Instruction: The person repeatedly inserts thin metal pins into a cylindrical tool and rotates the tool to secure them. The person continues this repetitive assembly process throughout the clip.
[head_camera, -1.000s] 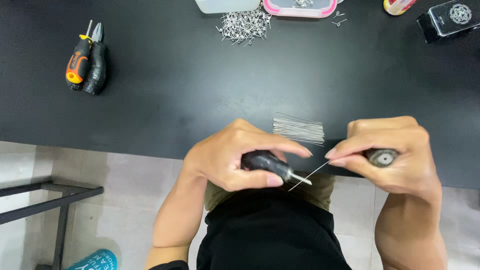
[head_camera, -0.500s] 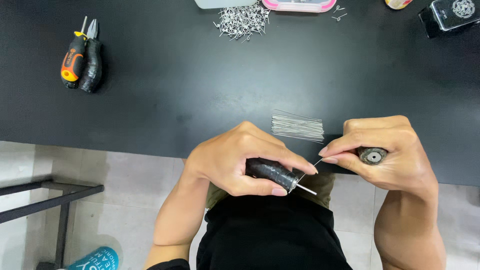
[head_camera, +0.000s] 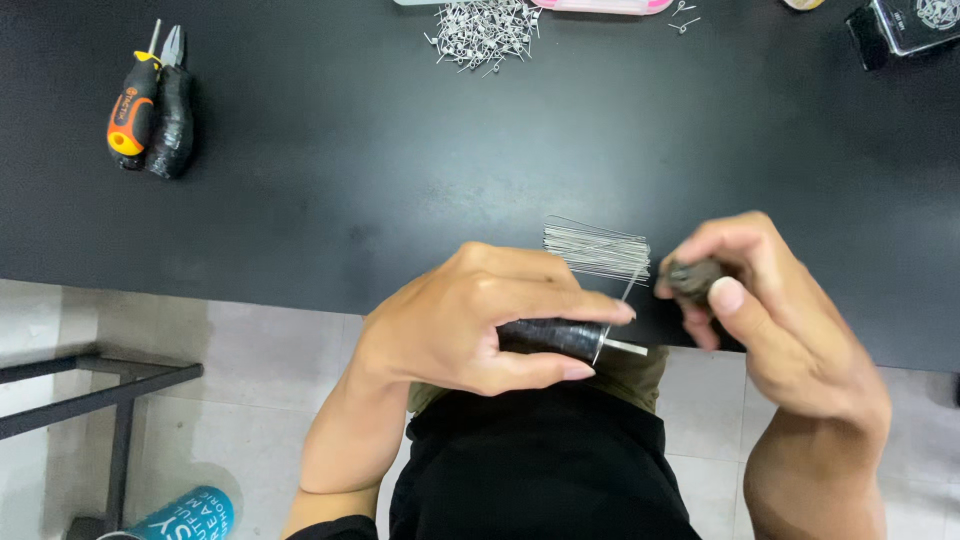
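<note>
My left hand grips a black-handled tool with a short metal tip pointing right, held just below the table's front edge. A thin straight wire stands against that tip, slanting up toward the wire pile. My right hand is closed around a small dark round tool, just right of the wire. A bundle of thin straight metal wires lies on the black table between and above both hands.
Pliers with orange and black handles lie at the far left. A heap of small bent wire pieces sits at the far edge beside a pink tray. A black box is at the top right. A metal frame stands on the tiled floor.
My right hand has turned and lifted slightly, so the round tool now faces left. The wire has swung from pointing right to standing nearly upright at the tool tip.
</note>
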